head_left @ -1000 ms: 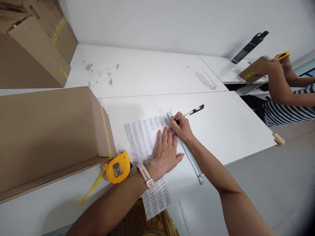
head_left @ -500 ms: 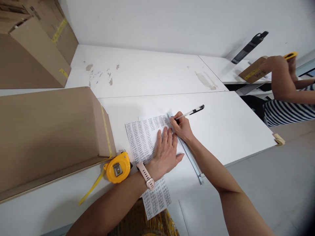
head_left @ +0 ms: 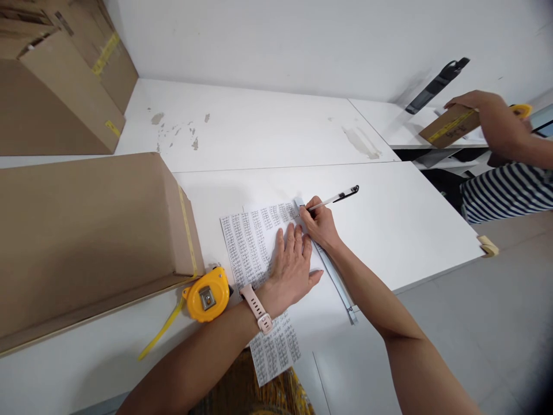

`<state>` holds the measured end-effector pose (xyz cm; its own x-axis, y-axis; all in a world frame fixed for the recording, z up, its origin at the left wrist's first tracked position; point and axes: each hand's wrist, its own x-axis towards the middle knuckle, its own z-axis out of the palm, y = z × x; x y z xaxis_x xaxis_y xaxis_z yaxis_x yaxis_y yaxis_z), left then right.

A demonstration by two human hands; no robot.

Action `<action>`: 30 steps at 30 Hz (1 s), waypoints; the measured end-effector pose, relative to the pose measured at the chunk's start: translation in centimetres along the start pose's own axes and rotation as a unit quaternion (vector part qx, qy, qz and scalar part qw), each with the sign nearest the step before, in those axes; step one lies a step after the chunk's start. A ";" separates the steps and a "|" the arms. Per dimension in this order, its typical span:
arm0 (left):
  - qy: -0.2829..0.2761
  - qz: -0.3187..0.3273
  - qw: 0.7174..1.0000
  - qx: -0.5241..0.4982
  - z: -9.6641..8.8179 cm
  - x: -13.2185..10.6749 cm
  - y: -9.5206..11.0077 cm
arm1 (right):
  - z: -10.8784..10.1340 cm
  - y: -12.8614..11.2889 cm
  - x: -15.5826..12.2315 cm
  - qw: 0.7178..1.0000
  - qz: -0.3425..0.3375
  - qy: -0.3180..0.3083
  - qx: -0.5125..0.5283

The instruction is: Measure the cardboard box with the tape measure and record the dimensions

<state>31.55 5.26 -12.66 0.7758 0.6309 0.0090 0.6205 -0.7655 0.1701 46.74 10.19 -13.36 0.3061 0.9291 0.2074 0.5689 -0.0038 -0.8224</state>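
Observation:
A sheet of paper (head_left: 244, 242) covered in columns of small handwriting lies on the white table. My left hand (head_left: 291, 262) rests flat on it, fingers stretched out. A pen (head_left: 339, 196), white with a black end, is pinched in my right hand (head_left: 320, 225), its tip by the sheet's upper right part. Under my right forearm, a pale strip like a ruler or clipboard edge (head_left: 334, 276) runs along the paper's right side. A second written part of paper (head_left: 276, 349) shows below my left wrist, hanging past the table edge.
A yellow tape measure (head_left: 208, 295) with its tape out lies left of my forearm, beside a large cardboard box (head_left: 86, 230). More boxes (head_left: 64, 92) stand behind. At right, a co-worker in a striped shirt (head_left: 505, 193) handles a small box (head_left: 451, 125) near a black umbrella-like object (head_left: 436, 86).
My hands and the pen have hardly moved. The co-worker's hand has shifted onto the top of the small box, and the yellow tool there has moved right and down.

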 end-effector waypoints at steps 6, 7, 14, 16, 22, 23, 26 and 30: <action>-0.002 0.000 1.000 -0.004 -0.1 0.0 0.0 | 0.0 0.2 0.1 1.000 -0.005 0.006 0.006; -0.006 0.000 1.000 -0.002 -0.2 0.0 0.0 | 0.0 0.2 0.1 1.000 -0.006 0.007 0.005; -0.012 -0.001 1.000 0.008 -0.3 0.0 0.0 | -0.1 -0.1 0.1 1.000 -0.006 -0.001 -0.008; -0.009 -0.002 1.000 0.008 -0.2 0.0 0.0 | 0.0 -0.1 0.0 1.000 -0.004 0.001 -0.006; 0.010 -0.001 1.000 -0.001 0.0 -0.1 0.1 | 0.1 0.2 -0.1 0.999 0.002 0.033 -0.008; 0.015 -0.001 1.000 -0.004 0.1 -0.1 0.0 | 0.0 0.3 0.0 0.998 -0.001 0.061 -0.008; 0.021 -0.001 1.000 -0.009 0.3 -0.2 -0.1 | -0.7 1.1 0.6 0.988 -0.032 0.153 -0.006; 0.019 0.004 1.000 -0.002 0.3 -0.1 -0.1 | -2.5 2.7 1.7 0.977 -0.122 0.123 -0.125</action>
<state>31.46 5.24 -13.02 0.7752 0.6299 0.0477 0.6145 -0.7694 0.1746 50.71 10.83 -13.88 0.2946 0.7962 0.5284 0.8071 0.0888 -0.5838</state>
